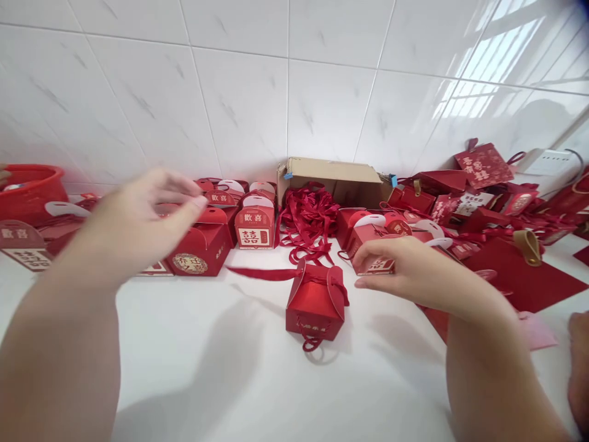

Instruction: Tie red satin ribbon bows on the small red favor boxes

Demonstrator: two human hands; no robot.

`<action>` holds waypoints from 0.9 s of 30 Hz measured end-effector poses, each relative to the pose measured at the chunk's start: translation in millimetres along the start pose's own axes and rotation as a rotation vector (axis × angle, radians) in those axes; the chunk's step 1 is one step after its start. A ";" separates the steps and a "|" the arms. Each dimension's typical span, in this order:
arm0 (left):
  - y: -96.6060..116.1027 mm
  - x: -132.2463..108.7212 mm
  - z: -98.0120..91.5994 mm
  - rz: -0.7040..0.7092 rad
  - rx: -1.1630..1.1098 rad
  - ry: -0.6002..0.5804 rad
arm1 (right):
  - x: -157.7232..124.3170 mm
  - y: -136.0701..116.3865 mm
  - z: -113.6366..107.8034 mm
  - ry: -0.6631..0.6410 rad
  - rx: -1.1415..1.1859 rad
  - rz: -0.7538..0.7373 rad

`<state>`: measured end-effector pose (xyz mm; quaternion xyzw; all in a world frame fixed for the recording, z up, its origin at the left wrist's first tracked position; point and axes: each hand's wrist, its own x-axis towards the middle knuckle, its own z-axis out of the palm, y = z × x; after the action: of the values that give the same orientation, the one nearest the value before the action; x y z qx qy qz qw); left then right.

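Note:
A small red box [315, 304] with rounded top flaps stands on the white table [285, 387]. A dark red ribbon [264, 274] runs through its top, one end stretching left over the table. My left hand [147, 218] is raised at the left in front of larger red boxes, its thumb and fingers apart with nothing between them. To the right of the small box, my right hand [391, 270] hovers with thumb and fingers apart, also holding nothing. A looped cord [311, 344] hangs at the front of the small box.
Red gift boxes [255, 227] line the tiled wall. A pile of red ribbon [310, 215] spills from a cardboard box [331, 169]. At the left is a red basin [32, 190]; at the right, red bags [524, 270], a pink piece [537, 330] and part of another person's hand [578, 362].

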<state>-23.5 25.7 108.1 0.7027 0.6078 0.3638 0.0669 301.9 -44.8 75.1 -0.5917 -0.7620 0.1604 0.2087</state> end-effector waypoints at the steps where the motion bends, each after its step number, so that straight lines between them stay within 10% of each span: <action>1: 5.1 -3.6 10.0 0.056 -0.069 -0.137 | 0.8 1.9 3.4 -0.040 0.002 0.005; 6: 23.7 -22.9 78.1 0.110 -0.178 -0.812 | 8.3 13.4 31.3 -0.134 0.224 -0.018; 11: 8.5 -38.8 101.6 -0.017 -0.473 -1.118 | 6.2 25.7 57.6 -0.141 0.495 -0.011; 14: -6.2 -44.0 91.5 -0.029 -0.495 -1.089 | 0.0 28.3 62.2 -0.033 0.533 -0.059; 19: -15.6 -57.5 71.8 0.015 -0.214 -0.676 | -21.8 25.2 51.6 0.122 0.291 -0.055; 24: -8.4 -83.7 75.2 0.096 -0.150 -1.092 | -36.9 30.0 61.7 -0.398 0.328 0.035; 27: -10.7 -90.4 90.6 0.067 -0.237 -1.095 | -31.9 37.0 79.1 -0.339 0.547 0.146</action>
<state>21.9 -21.7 -2.3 0.7955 0.4167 0.0138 0.4397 299.4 -66.2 -15.4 -0.5317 -0.6703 0.4695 0.2182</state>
